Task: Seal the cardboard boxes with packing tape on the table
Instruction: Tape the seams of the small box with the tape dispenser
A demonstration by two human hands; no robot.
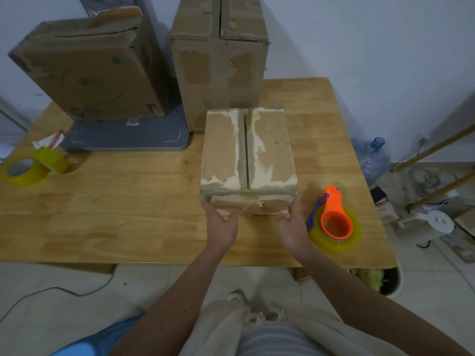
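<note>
Orange dispenser [334,217], yellow tape roll [28,169]

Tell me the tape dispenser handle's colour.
Bright orange handle, with a blue blade guard; head view.
</note>
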